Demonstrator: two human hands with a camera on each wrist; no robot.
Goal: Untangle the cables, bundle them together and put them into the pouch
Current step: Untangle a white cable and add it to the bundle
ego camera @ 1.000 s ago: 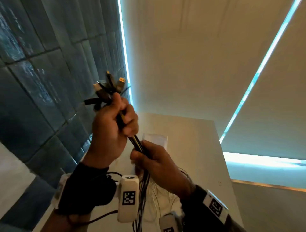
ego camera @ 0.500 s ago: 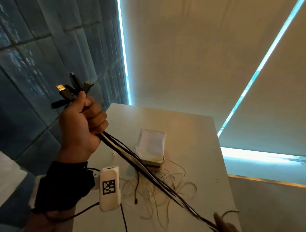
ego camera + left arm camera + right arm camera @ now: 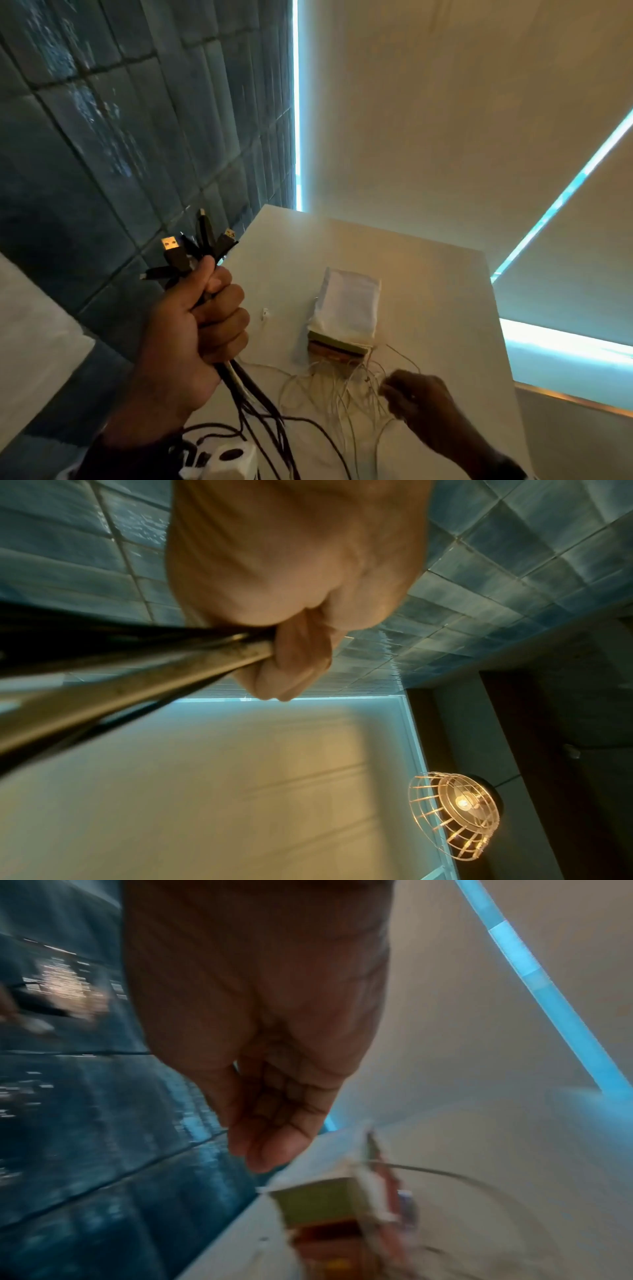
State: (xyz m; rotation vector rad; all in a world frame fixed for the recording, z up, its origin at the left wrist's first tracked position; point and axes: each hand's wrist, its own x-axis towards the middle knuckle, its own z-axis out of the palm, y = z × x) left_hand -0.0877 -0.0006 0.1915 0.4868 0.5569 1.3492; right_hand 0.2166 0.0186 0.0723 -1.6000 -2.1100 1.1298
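A: Head view first. What is the left hand (image 3: pixel 191 339) doing?

B: It is gripping the cables (image 3: pixel 239 383) in a closed fist, raised over the left edge of the white table (image 3: pixel 428 274). The connector plugs (image 3: pixel 191 246) are fanning out above the thumb; the dark strands and one pale strand are hanging below the fist toward the near edge.

A: And the right hand (image 3: pixel 421 407)?

B: It is hovering low over the thin pale strings (image 3: pixel 329 387) that are lying loose on the table. Whether it is pinching one cannot be told from this view.

A: Where is the pouch (image 3: pixel 346 308)?

B: It is lying flat on a stack near the table's middle, just beyond the strings. A small white clip (image 3: pixel 264 312) is sitting on the table between the fist and the stack. A tiled wall (image 3: pixel 120 137) is standing to the left.

A: Left wrist view?

B: The left hand (image 3: pixel 294 588) is clenching the cables (image 3: pixel 143 666), which are running out toward the lower left. A wire-caged lamp (image 3: pixel 455 815) is glowing at lower right.

A: Right wrist view?

B: It is blurred. The right hand (image 3: pixel 267 1047) is showing fingers (image 3: pixel 270 1145) extended and loosely together, holding nothing visible, just above the pouch (image 3: pixel 329 1156) and its stack.
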